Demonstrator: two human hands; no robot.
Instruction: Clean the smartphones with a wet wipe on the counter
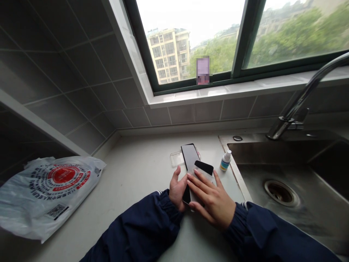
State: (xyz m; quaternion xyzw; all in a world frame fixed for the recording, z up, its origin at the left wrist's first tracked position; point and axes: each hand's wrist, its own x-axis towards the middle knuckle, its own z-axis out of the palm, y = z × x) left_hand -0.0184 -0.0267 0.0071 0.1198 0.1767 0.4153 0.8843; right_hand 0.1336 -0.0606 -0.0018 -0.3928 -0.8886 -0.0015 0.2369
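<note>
One bottle [225,162] stands left of the sink [321,203]; farther left on the surface [131,174] lies the phone [190,154], left hand [177,188] at its edge, thumb apart, right hand [210,199] spread partly over it.

The left arm [139,227] and right arm [272,233], both in dark blue sleeves gathered at the cuffs, slant forward and inward until the hands sit close together in front of the body. The left hand [177,189] is turned on its side, palm towards the right, its thumb raised well away from the fingers, whose curl I can't fully make out. The right hand [211,200] lies palm down with its back towards me, fingers long and fanned, little finger set apart, thumb stretched out lower down.
</note>
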